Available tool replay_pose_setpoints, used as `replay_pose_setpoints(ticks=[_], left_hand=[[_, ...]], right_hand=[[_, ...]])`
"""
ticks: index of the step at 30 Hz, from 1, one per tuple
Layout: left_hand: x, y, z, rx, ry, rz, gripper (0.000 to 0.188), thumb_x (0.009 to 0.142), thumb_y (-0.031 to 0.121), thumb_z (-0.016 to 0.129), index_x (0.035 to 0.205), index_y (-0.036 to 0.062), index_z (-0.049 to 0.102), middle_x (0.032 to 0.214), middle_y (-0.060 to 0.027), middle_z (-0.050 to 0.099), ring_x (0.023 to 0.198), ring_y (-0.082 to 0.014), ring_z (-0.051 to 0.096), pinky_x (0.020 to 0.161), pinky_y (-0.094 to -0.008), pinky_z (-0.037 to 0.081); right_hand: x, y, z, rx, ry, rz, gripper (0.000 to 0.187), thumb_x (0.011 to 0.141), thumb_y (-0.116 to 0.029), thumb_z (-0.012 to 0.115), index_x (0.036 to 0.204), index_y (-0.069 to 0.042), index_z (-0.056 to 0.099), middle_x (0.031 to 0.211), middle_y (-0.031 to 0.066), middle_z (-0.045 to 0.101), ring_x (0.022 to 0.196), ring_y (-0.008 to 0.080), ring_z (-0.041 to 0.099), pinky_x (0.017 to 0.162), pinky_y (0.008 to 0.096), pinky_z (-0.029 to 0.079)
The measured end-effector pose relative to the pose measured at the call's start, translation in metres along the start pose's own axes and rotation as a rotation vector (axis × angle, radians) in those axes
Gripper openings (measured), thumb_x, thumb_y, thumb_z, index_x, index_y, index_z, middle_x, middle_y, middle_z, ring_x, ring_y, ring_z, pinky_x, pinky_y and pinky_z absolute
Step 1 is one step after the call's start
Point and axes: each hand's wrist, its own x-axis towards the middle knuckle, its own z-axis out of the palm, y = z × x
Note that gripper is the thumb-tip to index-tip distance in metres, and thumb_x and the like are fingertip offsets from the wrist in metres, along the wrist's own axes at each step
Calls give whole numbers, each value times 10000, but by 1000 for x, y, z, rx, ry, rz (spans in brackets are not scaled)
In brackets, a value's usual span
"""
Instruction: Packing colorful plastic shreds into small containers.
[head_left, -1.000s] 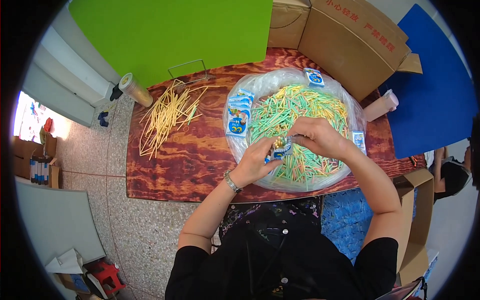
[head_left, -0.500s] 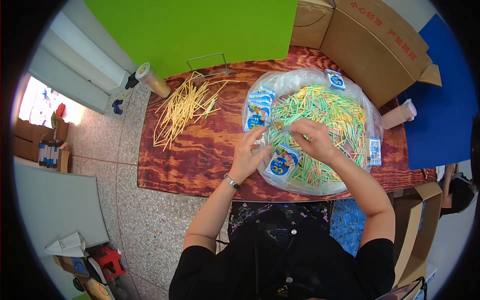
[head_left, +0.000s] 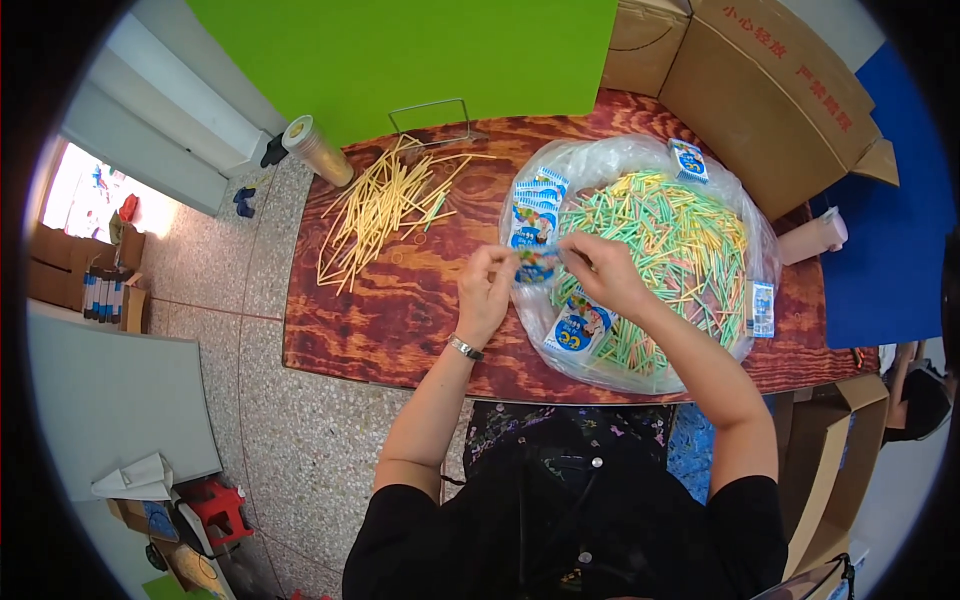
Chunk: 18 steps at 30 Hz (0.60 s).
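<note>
Between my two hands is a small printed packet [head_left: 536,265], blurred, with blue and mixed colours. My left hand [head_left: 486,297] pinches its left end, and my right hand [head_left: 606,274] has fingers closed at its right end. Beneath and beside them lies a clear plastic bag [head_left: 540,165], spread wide and heaped with thin green, yellow and pink sticks [head_left: 680,240]. A row of overlapping blue-and-white packets [head_left: 537,205] rests on the bag's left edge, just beyond the held one. Another blue-and-white packet [head_left: 580,322] lies close below my right hand.
More packets lie at the bag's back edge [head_left: 688,160] and right edge [head_left: 762,308]. Loose pale yellow sticks [head_left: 385,205] are piled on the table's left, near a clear cylindrical container [head_left: 318,150] and a wire stand [head_left: 430,105]. Cardboard [head_left: 770,95] and a pink cup [head_left: 815,237] stand right.
The printed packet now shows stretched between my hands, where they were bunched over the sticks before. My right hand has turned its fingers leftward, and the whole view has shifted slightly.
</note>
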Motion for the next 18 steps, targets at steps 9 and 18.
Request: replay_pose_setpoints(ticks=[9, 18], left_hand=[[-4, -25, 13, 617, -273, 462, 288, 816, 56, 633, 1102, 25, 617, 1139, -127, 596, 1052, -308, 564, 893, -394, 480], [-2, -20, 20, 737, -256, 406, 309, 828, 111, 660, 1128, 49, 624, 1162, -103, 602, 1057, -301, 566, 894, -377, 489]], right_hand=[[18, 40, 10, -305, 159, 32, 218, 827, -130, 646, 1031, -55, 629, 948, 157, 658, 816, 357, 648, 671, 432, 520], [-65, 34, -9, -657, -222, 122, 217, 762, -227, 712, 832, -80, 569, 817, 90, 573, 841, 285, 618, 620, 403, 510]])
